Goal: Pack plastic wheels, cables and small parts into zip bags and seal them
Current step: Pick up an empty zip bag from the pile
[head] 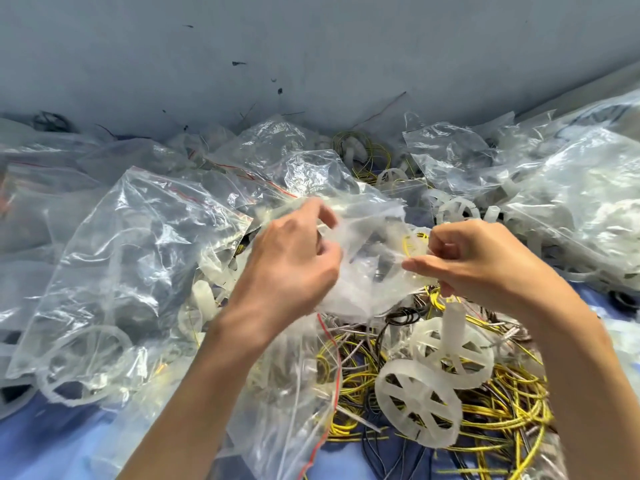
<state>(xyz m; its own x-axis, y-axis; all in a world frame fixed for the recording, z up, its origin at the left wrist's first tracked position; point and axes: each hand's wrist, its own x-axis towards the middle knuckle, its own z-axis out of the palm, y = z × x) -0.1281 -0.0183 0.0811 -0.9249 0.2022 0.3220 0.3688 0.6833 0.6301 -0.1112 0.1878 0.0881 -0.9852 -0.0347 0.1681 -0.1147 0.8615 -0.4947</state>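
1. Pinching a small clear zip bag [367, 282] between both hands, up over the middle of the pile, with its film crumpled and partly blurred.
2. Gripping the bag's left edge with the left hand [294, 261], thumb and curled fingers closed tight on the plastic.
3. Nipping the bag's right edge with the right hand [485, 265], thumb pressed to the bent forefinger, remaining fingers tucked under.
4. Showing through the held bag near the right hand: a loop of yellow wire [414, 242]; anything else inside too blurred to tell.
5. Lying just below the right wrist: two white spoked plastic wheels [420, 405], one overlapping the other, the upper with a tube-like hub standing up, both resting on a loose tangle of yellow and dark cables [502, 414].
6. Sprawling left of the left forearm: a large clear bag [138, 244], holding a big white wheel ring [86, 365] near its lower end.
7. Lying under the left forearm: another bag with a red seal line [291, 410], touching the cable tangle.
8. Heaped at the far right: filled clear bags [571, 188] with white parts inside.
9. Underneath all: a blue table surface [52, 445]; behind, a grey wall [311, 46] with dark specks.
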